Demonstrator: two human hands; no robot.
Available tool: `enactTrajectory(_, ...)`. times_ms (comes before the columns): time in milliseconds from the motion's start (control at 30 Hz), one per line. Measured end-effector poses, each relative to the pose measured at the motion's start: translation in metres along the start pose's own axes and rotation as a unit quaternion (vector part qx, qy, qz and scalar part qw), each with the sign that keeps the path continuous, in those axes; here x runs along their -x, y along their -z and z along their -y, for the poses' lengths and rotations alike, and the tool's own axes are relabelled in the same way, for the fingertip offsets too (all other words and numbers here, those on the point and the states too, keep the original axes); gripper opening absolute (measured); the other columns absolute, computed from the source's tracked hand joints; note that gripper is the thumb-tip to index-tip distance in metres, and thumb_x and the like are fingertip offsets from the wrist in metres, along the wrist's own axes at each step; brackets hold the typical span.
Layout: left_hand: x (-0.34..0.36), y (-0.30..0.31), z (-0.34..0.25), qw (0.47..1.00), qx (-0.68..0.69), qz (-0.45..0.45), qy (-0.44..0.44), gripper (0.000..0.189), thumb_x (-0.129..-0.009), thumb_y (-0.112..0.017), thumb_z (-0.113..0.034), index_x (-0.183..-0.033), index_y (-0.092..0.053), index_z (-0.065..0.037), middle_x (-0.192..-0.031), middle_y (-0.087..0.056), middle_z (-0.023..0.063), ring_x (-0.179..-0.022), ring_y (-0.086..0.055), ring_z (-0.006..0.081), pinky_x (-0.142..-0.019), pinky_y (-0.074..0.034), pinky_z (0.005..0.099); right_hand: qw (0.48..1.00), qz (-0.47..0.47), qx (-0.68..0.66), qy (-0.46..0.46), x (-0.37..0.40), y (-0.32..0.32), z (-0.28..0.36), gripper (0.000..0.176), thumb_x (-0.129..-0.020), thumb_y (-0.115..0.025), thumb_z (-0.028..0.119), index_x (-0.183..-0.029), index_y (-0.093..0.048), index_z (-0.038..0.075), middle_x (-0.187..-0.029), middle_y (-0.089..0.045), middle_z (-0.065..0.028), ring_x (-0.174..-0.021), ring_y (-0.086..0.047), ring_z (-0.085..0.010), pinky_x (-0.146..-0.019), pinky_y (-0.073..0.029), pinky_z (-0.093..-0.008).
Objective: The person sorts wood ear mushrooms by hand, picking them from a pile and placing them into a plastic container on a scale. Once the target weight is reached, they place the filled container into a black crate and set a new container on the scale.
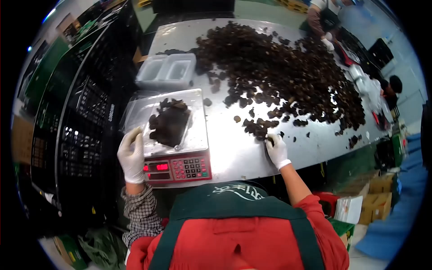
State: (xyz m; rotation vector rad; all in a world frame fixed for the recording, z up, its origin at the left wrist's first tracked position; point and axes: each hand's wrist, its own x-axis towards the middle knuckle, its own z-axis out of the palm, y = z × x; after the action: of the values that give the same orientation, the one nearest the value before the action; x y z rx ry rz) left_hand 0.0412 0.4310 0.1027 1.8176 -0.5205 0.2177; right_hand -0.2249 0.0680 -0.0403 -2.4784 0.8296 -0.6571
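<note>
My left hand [131,155], in a white glove, is at the left edge of a red digital scale [195,168], its fingers curled in beside a sheet or lid of clear plastic [139,108]. Whether the fingertips grip it is too small to tell. On the scale's metal pan, a clear tray [183,141] bears a heap of dark, leafy black fungus [168,123]. My right hand [276,150], gloved too, is low over the steel table, fingers closed at the edge of a small cluster of black fungus [257,129].
A large pile of black fungus [279,67] covers the far part of the steel table [234,153]. White plastic trays [166,69] stand behind the scale. Black crates [90,117] rise at the left. Another person's gloved hand [327,42] is at the far right.
</note>
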Motion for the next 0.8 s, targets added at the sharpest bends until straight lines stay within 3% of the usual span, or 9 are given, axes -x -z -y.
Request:
enactTrajectory(67,0.007,0.009,0.002,0.999,0.023,-0.014,0.030,0.017,-0.090,-0.058,0.000,-0.105,-0.065,0.005,-0.100,-0.067,0.0087,-0.092,-0.062,0.0148,-0.085,-0.047,0.0244,0.983,-0.048,-0.148,-0.099,-0.017,-0.005,-0.009,0.020,-0.084,-0.064,0.010,-0.103,-0.063,0.001,-0.096,-0.065,-0.0129,-0.084,-0.064,-0.0250,-0.076,-0.050,-0.0335)
enactTrajectory(167,0.012,0.018,0.003,0.994,0.082,-0.028,0.062,0.021,-0.093,-0.056,-0.002,-0.112,-0.062,0.006,-0.104,-0.066,0.0092,-0.096,-0.061,0.0140,-0.089,-0.048,0.0234,0.970,-0.015,-0.194,-0.146,-0.041,0.014,0.007,0.019,-0.086,-0.062,0.009,-0.103,-0.064,0.001,-0.095,-0.065,-0.0124,-0.083,-0.063,-0.0215,-0.077,-0.049,-0.0310)
enactTrajectory(333,0.017,0.022,0.006,0.995,0.076,-0.029,0.065,0.021,-0.094,-0.055,-0.003,-0.113,-0.061,0.006,-0.106,-0.066,0.0106,-0.098,-0.062,0.0148,-0.091,-0.049,0.0240,0.995,0.079,-0.039,-0.052,-0.050,-0.001,0.032,0.024,-0.081,-0.064,0.016,-0.103,-0.064,0.009,-0.104,-0.060,-0.0135,-0.092,-0.061,-0.0316,-0.083,-0.050,-0.0377)
enactTrajectory(467,0.025,0.031,0.013,0.996,0.051,-0.039,0.060,0.021,-0.094,-0.054,-0.002,-0.112,-0.061,0.006,-0.105,-0.066,0.0106,-0.097,-0.062,0.0145,-0.090,-0.049,0.0236,0.979,0.149,0.136,0.031,-0.037,-0.014,0.042,0.035,-0.077,-0.069,0.026,-0.106,-0.059,0.011,-0.108,-0.054,-0.0138,-0.090,-0.062,-0.0324,-0.074,-0.053,-0.0426)
enactTrajectory(600,0.034,0.047,0.019,0.993,0.060,-0.063,0.081,0.021,-0.094,-0.054,-0.002,-0.113,-0.061,0.005,-0.106,-0.066,0.0099,-0.097,-0.063,0.0139,-0.088,-0.049,0.0226,0.987,0.102,0.124,-0.019,-0.032,-0.016,0.008,0.027,-0.077,-0.069,0.025,-0.098,-0.059,0.012,-0.100,-0.054,-0.0140,-0.090,-0.060,-0.0338,-0.073,-0.052,-0.0447)
enactTrajectory(633,0.036,0.048,0.021,0.992,0.060,-0.064,0.088,0.021,-0.094,-0.054,-0.002,-0.113,-0.061,0.005,-0.106,-0.066,0.0098,-0.097,-0.062,0.0137,-0.088,-0.049,0.0226,0.993,0.055,0.102,-0.010,-0.033,-0.011,0.005,0.022,-0.078,-0.064,0.014,-0.098,-0.060,0.009,-0.099,-0.059,-0.0162,-0.086,-0.060,-0.0365,-0.074,-0.051,-0.0436)
enactTrajectory(700,0.039,0.055,0.022,0.991,0.056,-0.073,0.101,0.021,-0.094,-0.054,-0.002,-0.113,-0.061,0.005,-0.106,-0.066,0.0096,-0.097,-0.062,0.0135,-0.087,-0.049,0.0225,0.999,-0.003,0.041,-0.017,-0.038,-0.015,-0.014,0.021,-0.080,-0.062,0.009,-0.101,-0.059,0.004,-0.094,-0.063,-0.0148,-0.083,-0.062,-0.0317,-0.073,-0.051,-0.0392)
enactTrajectory(767,0.040,0.060,0.029,0.989,0.082,-0.084,0.095,0.019,-0.094,-0.054,-0.002,-0.110,-0.062,0.005,-0.105,-0.066,0.0090,-0.096,-0.062,0.0134,-0.088,-0.048,0.0234,0.986,0.006,-0.141,-0.088,-0.057,-0.010,0.005,0.019,-0.083,-0.059,0.006,-0.102,-0.059,0.000,-0.091,-0.064,-0.0115,-0.080,-0.062,-0.0227,-0.070,-0.051,-0.0330)
enactTrajectory(800,0.038,0.062,0.027,0.990,0.074,-0.084,0.090,0.019,-0.094,-0.054,-0.001,-0.110,-0.062,0.004,-0.105,-0.066,0.0090,-0.095,-0.062,0.0135,-0.088,-0.048,0.0235,0.982,0.003,-0.170,-0.082,-0.074,-0.021,0.009,0.010,-0.081,-0.060,0.003,-0.090,-0.065,0.001,-0.083,-0.064,-0.0139,-0.073,-0.063,-0.0257,-0.071,-0.051,-0.0329)
